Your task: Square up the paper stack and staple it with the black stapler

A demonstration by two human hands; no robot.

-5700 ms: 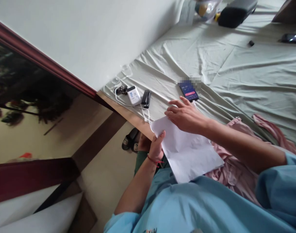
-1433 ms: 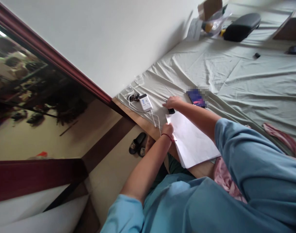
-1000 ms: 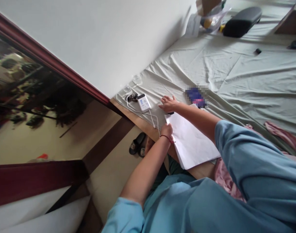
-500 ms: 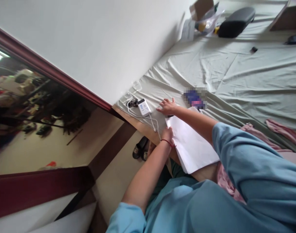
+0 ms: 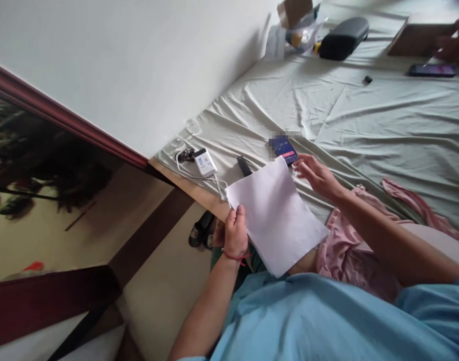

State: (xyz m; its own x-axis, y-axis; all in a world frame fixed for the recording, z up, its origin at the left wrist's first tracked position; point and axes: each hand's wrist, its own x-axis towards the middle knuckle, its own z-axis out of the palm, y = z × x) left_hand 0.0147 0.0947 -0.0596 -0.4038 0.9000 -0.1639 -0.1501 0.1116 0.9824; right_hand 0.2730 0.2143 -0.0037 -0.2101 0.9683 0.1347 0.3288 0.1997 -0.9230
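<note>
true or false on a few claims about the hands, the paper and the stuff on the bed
1. The left hand grips the white paper at its edge. True.
2. The right hand is pressing a stapler onto the paper. False: it is open, just off the paper's right corner, near the phone.
3. A white power bank lies on the bed sheet near the wall. True.
4. The phone's screen is dark. False: it is lit.
5. The dark case lies on the paper. False: it lies far up the bed.
</note>
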